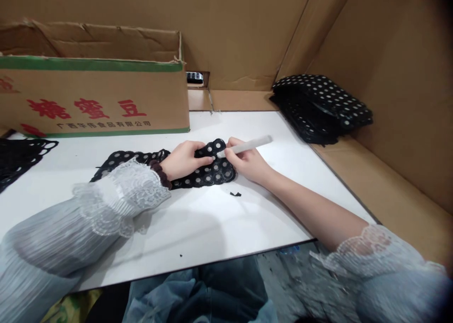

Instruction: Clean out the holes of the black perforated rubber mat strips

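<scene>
A strip of black fabric with white dots (214, 174) lies across the white table (198, 224). My left hand (184, 161) rests on it, thumb and fingers pressing on the fabric near its right part. In my right hand (246, 160) is a white pen-like tool (253, 144), held in a pinch, its tip touching the fabric close to my left thumb. The right fingers sit at the fabric's right end. A small black scrap (235, 194) lies just below that end.
A cardboard box with red characters (116, 89) stands at the back left. Folded dotted black fabric (318, 103) is piled at the back right. Black openwork fabric (21, 157) lies at the left edge. Cardboard walls (247, 30) enclose the back and right.
</scene>
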